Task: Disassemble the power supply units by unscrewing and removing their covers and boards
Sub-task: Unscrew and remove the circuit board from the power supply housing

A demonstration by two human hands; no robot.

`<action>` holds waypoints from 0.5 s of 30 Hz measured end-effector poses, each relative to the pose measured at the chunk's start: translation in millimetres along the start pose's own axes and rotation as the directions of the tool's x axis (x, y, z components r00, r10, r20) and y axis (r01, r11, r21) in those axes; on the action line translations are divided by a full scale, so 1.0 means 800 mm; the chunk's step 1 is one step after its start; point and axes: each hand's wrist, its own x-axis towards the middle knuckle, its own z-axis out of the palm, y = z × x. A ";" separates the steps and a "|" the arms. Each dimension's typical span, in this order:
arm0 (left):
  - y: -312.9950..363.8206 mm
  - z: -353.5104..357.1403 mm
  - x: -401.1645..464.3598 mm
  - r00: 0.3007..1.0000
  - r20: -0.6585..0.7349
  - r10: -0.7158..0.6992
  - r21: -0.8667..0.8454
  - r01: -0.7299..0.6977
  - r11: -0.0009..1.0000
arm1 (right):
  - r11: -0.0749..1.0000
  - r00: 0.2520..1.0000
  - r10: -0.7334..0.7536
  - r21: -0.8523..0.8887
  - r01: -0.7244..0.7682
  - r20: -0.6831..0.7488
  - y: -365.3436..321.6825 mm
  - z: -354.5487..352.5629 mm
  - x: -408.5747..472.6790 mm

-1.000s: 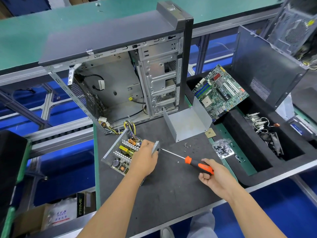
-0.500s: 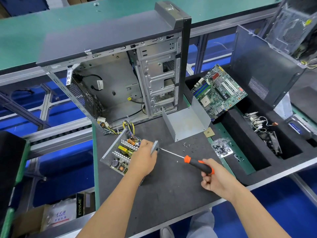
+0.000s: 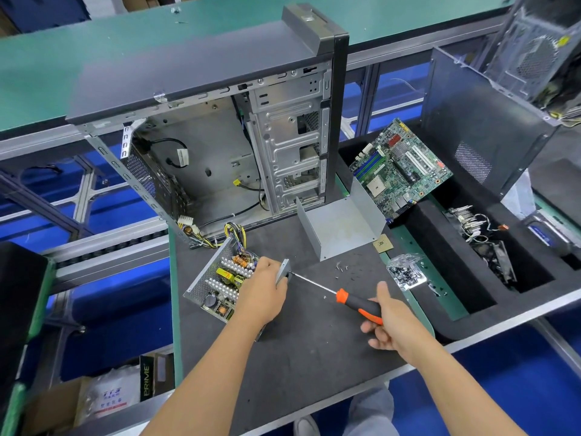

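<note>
PSU sat open on the dark desk mat, near-left of centre, cover off, board w/ heatsinks + yellow transformer exposed. Its wire bundle ran off the far end toward the PC case. Left hand lay over the PSU's right side, fingers curled round the upright metal edge, so left grip was clamped on the PSU. Right hand held the screwdriver by its orange/black handle, thumb up, fingers wrapped under; right grip was grasping the driver. Shaft ran far-left from the handle, tip met the PSU's raised metal wall just beside the left hand's fingers. Couldn't tell if the tip was seated in a screw, too small.

Removed grey PSU cover, U-shaped, stood on the desk far-right of the PSU, well apart from it, just in front of the case. A few loose screws lay on the mat between cover and driver. Small CPU chip lay just right of the cover. Clear bag of screws lay on the desk's right edge.

PC case stood open at the far side, side panel off, mostly gutted, some cables inside. Motherboard leaned tilted in the black foam tray to the right; a cable/parts tangle sat in the next compartment. Dark side panel stood far-right
</note>
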 end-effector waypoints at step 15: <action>0.000 0.000 0.000 1.000 -0.007 0.005 0.007 -0.005 1.000 | 0.987 0.993 0.050 0.150 -0.065 0.104 0.013 -0.008 0.002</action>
